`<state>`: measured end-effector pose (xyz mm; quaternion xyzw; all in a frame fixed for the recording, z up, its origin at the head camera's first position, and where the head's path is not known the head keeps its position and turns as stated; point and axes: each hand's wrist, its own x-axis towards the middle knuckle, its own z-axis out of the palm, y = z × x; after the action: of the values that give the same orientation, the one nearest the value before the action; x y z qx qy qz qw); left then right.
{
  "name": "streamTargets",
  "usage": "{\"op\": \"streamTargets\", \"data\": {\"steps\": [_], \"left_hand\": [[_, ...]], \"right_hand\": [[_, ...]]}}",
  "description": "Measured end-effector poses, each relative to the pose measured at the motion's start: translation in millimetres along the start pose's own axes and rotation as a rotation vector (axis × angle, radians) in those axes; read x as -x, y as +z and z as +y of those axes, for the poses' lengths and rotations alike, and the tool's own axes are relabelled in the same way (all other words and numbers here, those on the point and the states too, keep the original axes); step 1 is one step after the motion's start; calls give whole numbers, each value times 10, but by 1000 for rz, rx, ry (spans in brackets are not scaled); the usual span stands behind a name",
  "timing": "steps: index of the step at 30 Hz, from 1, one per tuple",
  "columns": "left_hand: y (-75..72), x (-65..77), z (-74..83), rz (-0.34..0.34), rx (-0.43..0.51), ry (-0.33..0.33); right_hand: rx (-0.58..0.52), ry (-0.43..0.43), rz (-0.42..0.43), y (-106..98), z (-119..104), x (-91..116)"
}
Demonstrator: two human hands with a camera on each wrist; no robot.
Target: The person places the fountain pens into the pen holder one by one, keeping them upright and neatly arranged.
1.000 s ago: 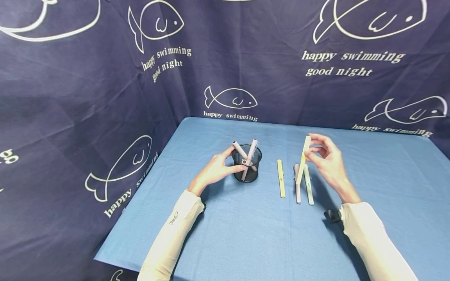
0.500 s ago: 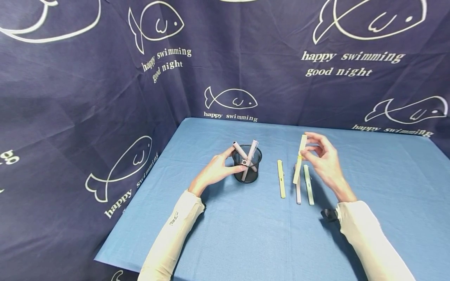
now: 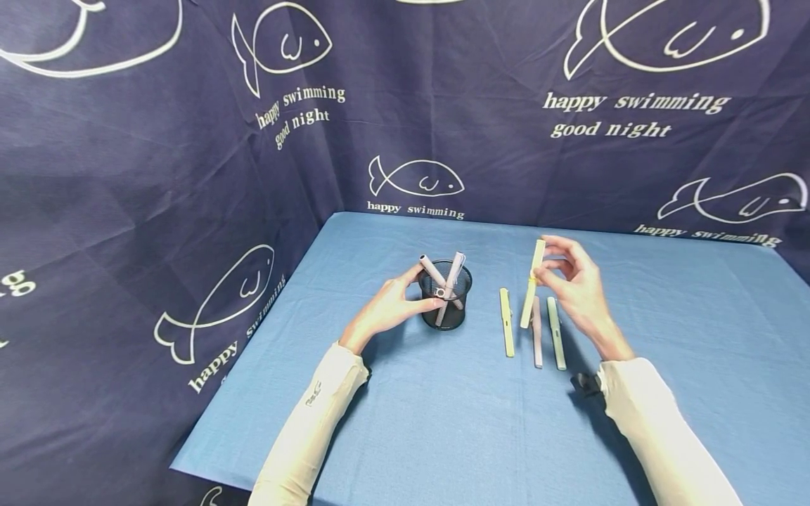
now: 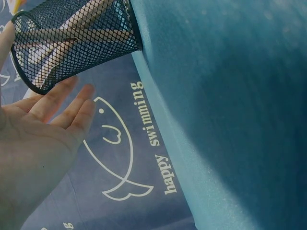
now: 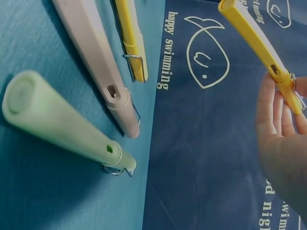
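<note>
My left hand (image 3: 391,303) holds the rim of a black mesh pen cup (image 3: 458,318), thumb at the near side and fingers behind it. Two pale pinkish pens, one leaning left (image 3: 431,268) and one leaning right (image 3: 455,267), cross inside the cup. In my right hand (image 3: 583,295) a yellow pen (image 3: 528,309) is pinched between thumb and fingertips, tilted with its lower end toward me. The right wrist view shows this yellow pen (image 5: 252,40) raised at the upper right. Below it on the table lie a pale pink pen (image 3: 538,344) and a light green pen (image 3: 556,336).
Another yellow pen (image 3: 507,329) lies left of the pink one, between it and the cup. A blue cloth (image 3: 443,422) covers the table. Dark blue curtains (image 3: 506,176) with white fish drawings hang behind and along the left side.
My right hand has moved left with the yellow pen, whose lower end passes from over the pink pen to its left side. The left hand and cup stay still.
</note>
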<state>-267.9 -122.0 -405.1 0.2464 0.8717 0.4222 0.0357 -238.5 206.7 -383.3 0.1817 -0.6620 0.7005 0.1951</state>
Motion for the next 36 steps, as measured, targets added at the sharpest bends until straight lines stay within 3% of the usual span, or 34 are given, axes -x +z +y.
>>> {"op": "streamTargets", "data": {"steps": [36], "left_hand": [[-8,5,-14,3,-3,0]], "right_hand": [[42,-14,-35,202,-3,-95]]}}
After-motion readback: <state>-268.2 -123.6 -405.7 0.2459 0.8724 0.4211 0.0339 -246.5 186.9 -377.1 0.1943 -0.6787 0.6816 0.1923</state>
